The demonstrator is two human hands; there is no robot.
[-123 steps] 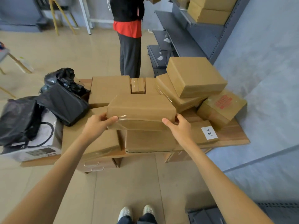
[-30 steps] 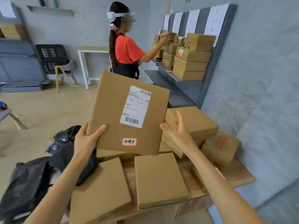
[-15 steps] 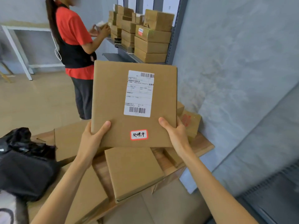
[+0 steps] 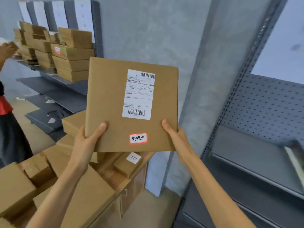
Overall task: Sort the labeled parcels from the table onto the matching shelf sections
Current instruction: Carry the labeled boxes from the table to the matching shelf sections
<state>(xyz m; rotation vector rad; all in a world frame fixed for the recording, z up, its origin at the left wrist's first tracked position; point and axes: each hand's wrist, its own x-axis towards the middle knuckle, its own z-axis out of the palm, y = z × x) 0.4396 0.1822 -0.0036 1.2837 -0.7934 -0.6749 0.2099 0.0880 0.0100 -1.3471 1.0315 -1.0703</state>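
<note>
I hold a flat brown cardboard parcel upright in front of me, its face toward the camera. It bears a white shipping label with barcodes and a small red-bordered sticker with handwritten characters near its lower edge. My left hand grips its lower left corner, thumb on the front. My right hand grips the lower right corner the same way. Below lies the wooden table with several more cardboard parcels. A grey metal shelf unit with a pegboard back stands at the right.
A second grey shelf at the back left carries stacked cardboard boxes under white paper signs. Another person in red and black stands at the far left edge, a hand reaching toward those boxes. A grey wall column rises behind the parcel.
I lifted the parcel off the table pile and turned its labelled face toward me. My view has since swung right, bringing the right-hand shelf unit into sight; both hands keep their hold.
</note>
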